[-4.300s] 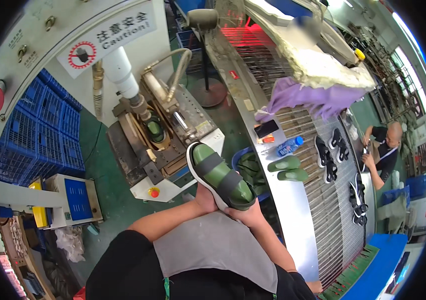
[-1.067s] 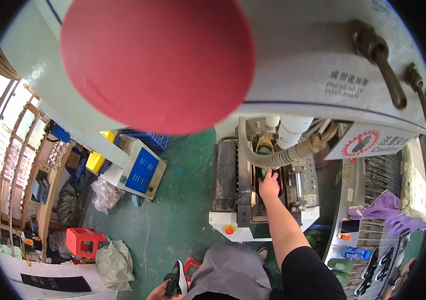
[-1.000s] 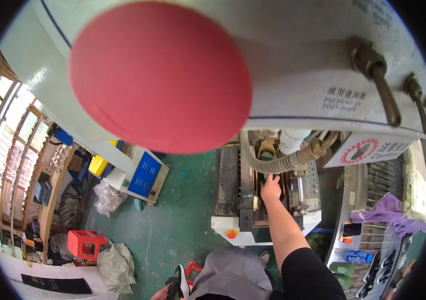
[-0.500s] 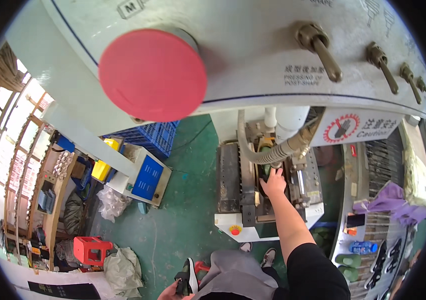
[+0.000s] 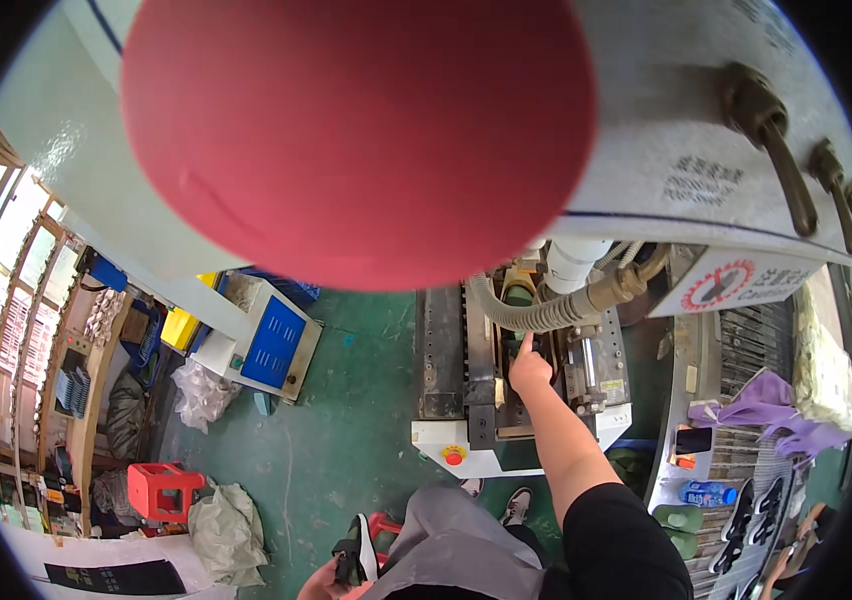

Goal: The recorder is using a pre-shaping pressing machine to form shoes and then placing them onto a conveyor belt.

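Observation:
My left hand (image 5: 320,584), low in the view, is closed on a black sandal with a white sole (image 5: 365,551). My right arm reaches forward into the machine (image 5: 443,375). There my right hand (image 5: 529,370) has its index finger stretched out, and the other fingers look curled. Its fingertip is at a dark piece (image 5: 512,343) between the machine's black blocks, under a ribbed grey hose (image 5: 531,314). Whether it touches that piece I cannot tell. Behind it shows a dark green rounded part (image 5: 519,294).
A big red button (image 5: 356,140) and toggle switches (image 5: 784,165) hang close overhead. To the right, a rack (image 5: 736,345) bears a purple cloth (image 5: 761,405), a bottle (image 5: 708,494) and shoes (image 5: 741,525). A red stool (image 5: 164,492) stands left. Another person's arm (image 5: 796,550) shows lower right.
The view has shifted, and the red button looms larger. My right hand has gone from fingers spread on the piece in the machine to one finger stretched out. My left hand keeps the sandal.

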Available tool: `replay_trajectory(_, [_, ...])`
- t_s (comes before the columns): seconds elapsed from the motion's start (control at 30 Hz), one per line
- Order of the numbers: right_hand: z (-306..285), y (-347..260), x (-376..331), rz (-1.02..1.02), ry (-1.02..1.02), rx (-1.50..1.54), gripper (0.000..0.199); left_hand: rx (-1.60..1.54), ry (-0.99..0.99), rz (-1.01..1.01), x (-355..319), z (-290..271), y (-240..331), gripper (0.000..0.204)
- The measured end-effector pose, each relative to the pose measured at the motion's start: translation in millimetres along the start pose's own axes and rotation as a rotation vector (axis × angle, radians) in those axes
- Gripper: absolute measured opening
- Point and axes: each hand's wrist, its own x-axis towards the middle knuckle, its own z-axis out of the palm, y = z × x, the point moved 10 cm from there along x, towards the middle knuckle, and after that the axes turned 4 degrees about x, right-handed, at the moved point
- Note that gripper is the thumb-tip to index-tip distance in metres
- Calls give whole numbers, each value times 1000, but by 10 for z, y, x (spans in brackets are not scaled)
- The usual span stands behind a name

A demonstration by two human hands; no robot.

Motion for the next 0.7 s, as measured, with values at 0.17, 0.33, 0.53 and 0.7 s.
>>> replay_trajectory(0.17, [7,-54,79,32,36,81,75,-161,-226,-38,464,-413,-171,33])
replay_trajectory(0.33, [-290,-83,-346,-16,66,114,71,-191,-686,-90,817,-183,18,36])
replay_trajectory(0.53, [-274,213,-1734,-312,252,216,54,66,-1460,-49,362,1268,676,37])
replay_trajectory(0.7, [294,1021,-3249,-259,-26,366,39,-108,-1165,-94,1192,1406,683,37])
